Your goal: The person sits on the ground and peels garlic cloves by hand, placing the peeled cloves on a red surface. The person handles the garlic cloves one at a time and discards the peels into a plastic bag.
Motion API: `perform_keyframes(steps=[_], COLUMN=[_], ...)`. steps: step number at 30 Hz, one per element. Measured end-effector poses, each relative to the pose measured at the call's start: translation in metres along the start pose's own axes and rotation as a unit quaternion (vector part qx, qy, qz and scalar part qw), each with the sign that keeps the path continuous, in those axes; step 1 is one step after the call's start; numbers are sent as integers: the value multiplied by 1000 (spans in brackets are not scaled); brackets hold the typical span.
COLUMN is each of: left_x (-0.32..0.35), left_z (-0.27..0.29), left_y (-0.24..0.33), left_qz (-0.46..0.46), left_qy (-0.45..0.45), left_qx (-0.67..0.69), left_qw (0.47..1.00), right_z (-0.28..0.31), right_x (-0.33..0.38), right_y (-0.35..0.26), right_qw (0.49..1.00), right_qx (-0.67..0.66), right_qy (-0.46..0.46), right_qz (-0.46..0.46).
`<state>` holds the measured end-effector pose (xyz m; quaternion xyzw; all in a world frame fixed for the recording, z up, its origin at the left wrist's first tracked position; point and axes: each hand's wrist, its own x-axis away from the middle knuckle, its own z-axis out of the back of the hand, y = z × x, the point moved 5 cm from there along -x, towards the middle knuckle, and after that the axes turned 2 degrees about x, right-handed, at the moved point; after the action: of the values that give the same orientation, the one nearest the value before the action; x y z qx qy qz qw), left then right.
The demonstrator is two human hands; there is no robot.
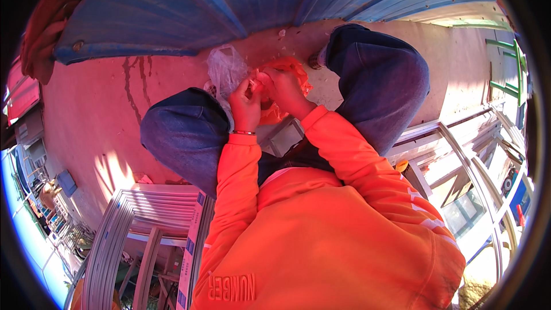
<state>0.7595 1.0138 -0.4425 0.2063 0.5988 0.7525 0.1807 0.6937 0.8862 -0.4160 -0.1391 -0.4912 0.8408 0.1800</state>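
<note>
My left hand (245, 107) and my right hand (285, 91) meet between my knees, fingers pinched close together. A small pale, reddish thing (262, 78) shows at their fingertips; its kind is too blurred to tell. Behind and below my right hand spreads a thin red plastic bag (295, 68), partly hidden by the fingers. A clear, crumpled plastic bag (224, 68) is beside my left hand, against my left knee. The inner sides of both hands' fingers are partly hidden.
A blue corrugated metal sheet (252, 0) stands close in front, over the concrete floor (86, 120). Stacked metal profiles (115, 235) are at my left side. Metal frames (482, 178) lie at my right, with a green frame (519, 72) farther off. My bent knees flank my hands.
</note>
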Motion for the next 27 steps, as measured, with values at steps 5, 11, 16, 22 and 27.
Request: perform_keyframes(steps=[5,11,16,22,27], left_x=[3,-1,2,-1,0], left_z=[0,-4,-1,6,5], left_y=[8,32,39,20,7], left_qz=[6,-75,-13,-35,2], left_qy=[9,27,24,77,89], left_qx=[36,-38,17,27,50], left_qw=[999,996,999,996,995], right_z=[-1,-6,2,-2,12], right_x=[-3,-9,-8,-6,0], right_y=[2,22,18,11,0], right_qw=[999,959,861,728,762], right_qx=[-45,-264,-439,-610,-575], right_qy=[29,58,-63,-91,-90], right_qz=[8,-85,-249,-301,-285])
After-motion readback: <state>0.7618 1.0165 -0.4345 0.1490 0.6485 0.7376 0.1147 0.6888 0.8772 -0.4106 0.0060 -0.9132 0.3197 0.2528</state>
